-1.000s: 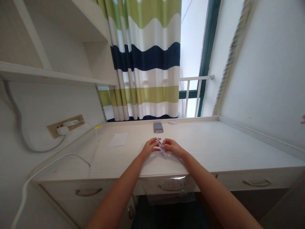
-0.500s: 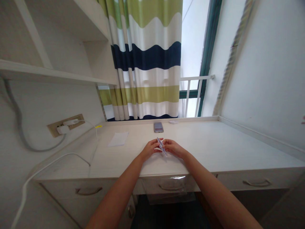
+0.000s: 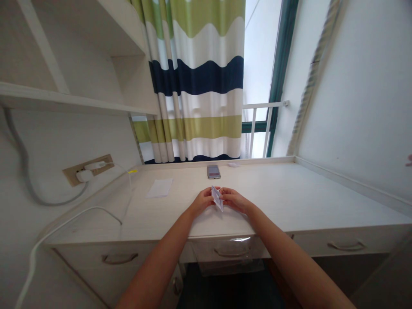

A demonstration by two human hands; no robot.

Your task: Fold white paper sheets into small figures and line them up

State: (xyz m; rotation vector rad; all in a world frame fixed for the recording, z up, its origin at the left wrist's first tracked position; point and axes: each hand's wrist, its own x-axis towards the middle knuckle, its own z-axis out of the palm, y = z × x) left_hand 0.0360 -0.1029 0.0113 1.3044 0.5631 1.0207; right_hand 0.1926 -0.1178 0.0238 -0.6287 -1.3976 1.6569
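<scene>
Two bare forearms rise from the bottom of the view to a white desk (image 3: 283, 201). The left hand (image 3: 202, 201) and right hand (image 3: 234, 200) sit close together, their fingertips pinching a small folded paper slip (image 3: 217, 198) at 12 o'clock from the wrists. Its long axis runs from 11 to 5 o'clock, and neither hand is clearly nearer. Fingers hide part of it, and its bluish markings are unreadable. Beyond lie a smartphone (image 3: 214, 171) at 12 o'clock and a white paper sheet (image 3: 159, 188) at 10 o'clock.
</scene>
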